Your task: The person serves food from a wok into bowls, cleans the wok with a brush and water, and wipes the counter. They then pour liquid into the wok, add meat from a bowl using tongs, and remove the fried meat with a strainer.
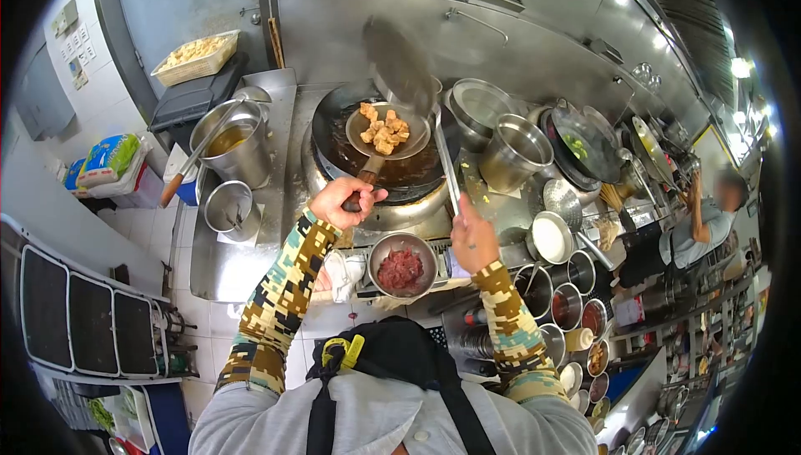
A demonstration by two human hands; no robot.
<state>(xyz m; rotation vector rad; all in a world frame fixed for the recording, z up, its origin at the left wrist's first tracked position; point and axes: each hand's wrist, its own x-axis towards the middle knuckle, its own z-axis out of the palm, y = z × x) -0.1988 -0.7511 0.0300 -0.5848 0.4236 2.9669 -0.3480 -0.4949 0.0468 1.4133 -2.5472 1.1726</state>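
My left hand (340, 202) is closed on the wooden handle of a strainer (407, 145), which holds browned fried pieces (385, 129) over a large dark wok (330, 132). My right hand (474, 236) grips the long metal handle of a utensil. That handle reaches up toward a dark, motion-blurred round head (399, 63) above the wok's back edge. Between my arms, near the counter's front edge, stands a metal bowl (430, 265) with raw red meat (400, 270).
Left of the wok are a pot of yellowish liquid (226, 140) and a smaller pot (231, 207). Metal pots (517, 153) and another wok with greens (576, 147) stand to the right. Sauce containers (566, 306) line the lower right. A person (707, 223) stands at far right.
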